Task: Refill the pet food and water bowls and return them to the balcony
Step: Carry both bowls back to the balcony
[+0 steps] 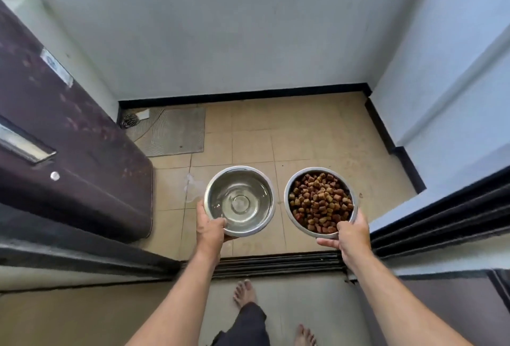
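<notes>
Over the beige balcony tiles [317,135], your left hand [211,225] grips a round steel bowl of water [239,200]; your right hand [352,236] grips a round steel bowl of brown kibble [320,202].

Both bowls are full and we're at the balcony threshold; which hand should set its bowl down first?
Probably the right hand: its kibble bowl hangs over bare tile and cannot slosh. The left hand holds the water bowl, beside a wet patch on the floor.
</notes>
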